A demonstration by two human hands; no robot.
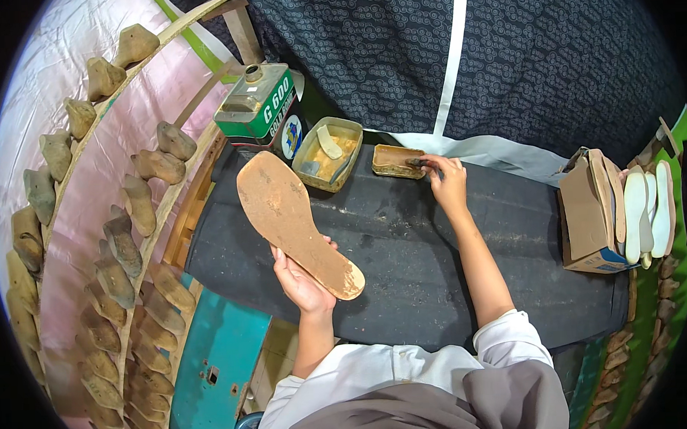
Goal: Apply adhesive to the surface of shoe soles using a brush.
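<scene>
A brown shoe insole (pixel 286 209) rests in my left hand (pixel 305 285), which grips its narrower end from below and behind. Its wide end points up and to the left. A pale, glossy, uneven patch shows at the narrow end, and the wide part has darker smudges. My right hand (pixel 448 182) reaches to the far side of the table and pinches a small dark tool, perhaps a brush; its kind is mostly hidden by my fingers. The tip of it is at a shallow rectangular tray (pixel 396 173) with a brownish coating inside.
Left of the tray stands a yellowish tub (pixel 306 179) holding a pale curved piece. Behind it is a green and black metal can (pixel 260 104). A cardboard box (pixel 585 213) with several insoles (pixel 633 212) sits at the right. Wooden shoe lasts (pixel 160 166) line racks at the left.
</scene>
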